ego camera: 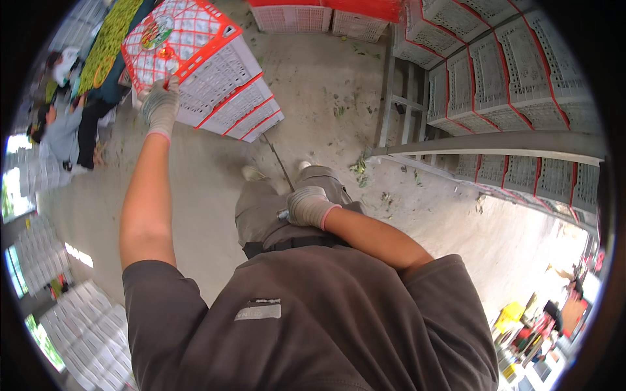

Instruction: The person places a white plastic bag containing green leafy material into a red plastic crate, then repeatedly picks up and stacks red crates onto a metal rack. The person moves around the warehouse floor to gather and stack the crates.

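A stack of white perforated plastic crates (220, 78) with red rims stands at the upper left, a red lattice lid (195, 24) on top. My left hand (161, 105), in a light knit glove, is at the lid's near edge, its fingers curled over the red border. In front of my waist, my gloved right hand (309, 205) is closed around the handle end of a thin metal hook rod (279, 159). The rod runs down to the bottom of the stack; its far tip is hidden there.
Tall stacks of red-rimmed crates (494, 73) line the right, beside a grey metal frame (391, 107). More crates (293, 18) stand ahead. Leaf scraps (361, 168) lie on the concrete floor. At the left, people (63, 132) are beside a heap of green produce (105, 44).
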Demonstrator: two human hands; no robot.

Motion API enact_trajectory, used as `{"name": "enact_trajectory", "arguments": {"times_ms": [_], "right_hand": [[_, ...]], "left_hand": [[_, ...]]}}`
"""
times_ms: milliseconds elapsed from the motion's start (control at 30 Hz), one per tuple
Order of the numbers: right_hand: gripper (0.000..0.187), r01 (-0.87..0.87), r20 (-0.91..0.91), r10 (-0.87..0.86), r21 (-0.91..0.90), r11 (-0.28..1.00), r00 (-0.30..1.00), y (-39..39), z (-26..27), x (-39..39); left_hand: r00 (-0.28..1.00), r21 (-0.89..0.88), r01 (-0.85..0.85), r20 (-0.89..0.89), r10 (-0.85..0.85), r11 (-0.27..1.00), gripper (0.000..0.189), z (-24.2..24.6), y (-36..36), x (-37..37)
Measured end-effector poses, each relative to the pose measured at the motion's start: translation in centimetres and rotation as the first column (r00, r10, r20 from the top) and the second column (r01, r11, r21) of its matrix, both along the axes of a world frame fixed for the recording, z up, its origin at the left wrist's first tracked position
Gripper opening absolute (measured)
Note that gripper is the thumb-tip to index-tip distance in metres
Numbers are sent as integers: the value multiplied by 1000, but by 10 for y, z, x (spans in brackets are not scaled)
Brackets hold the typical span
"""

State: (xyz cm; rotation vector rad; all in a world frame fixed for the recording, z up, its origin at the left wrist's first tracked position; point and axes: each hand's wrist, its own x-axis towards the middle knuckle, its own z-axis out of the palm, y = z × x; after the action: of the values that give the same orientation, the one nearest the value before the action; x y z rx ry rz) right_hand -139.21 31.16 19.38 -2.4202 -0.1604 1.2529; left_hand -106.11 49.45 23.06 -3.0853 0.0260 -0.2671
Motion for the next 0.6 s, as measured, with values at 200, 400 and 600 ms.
{"name": "enact_trajectory", "arguments": {"times_ms": [200,400,600], "right_hand": [[39,-181,-12,181,-26,983,983,-55,6,-116],[36,-302,15,303,-70,951,953,-134,11,-235],[38,-476,69,480,-63,877,875,-252,-3,-338]], "left_hand": [[991,-57,-98,84,103,994,57,-17,-29,-164],[966,-131,-234,84,246,963,54,-6,-92,-320],[897,-138,-431,42,440,892,54,5,-162,-474]]}}
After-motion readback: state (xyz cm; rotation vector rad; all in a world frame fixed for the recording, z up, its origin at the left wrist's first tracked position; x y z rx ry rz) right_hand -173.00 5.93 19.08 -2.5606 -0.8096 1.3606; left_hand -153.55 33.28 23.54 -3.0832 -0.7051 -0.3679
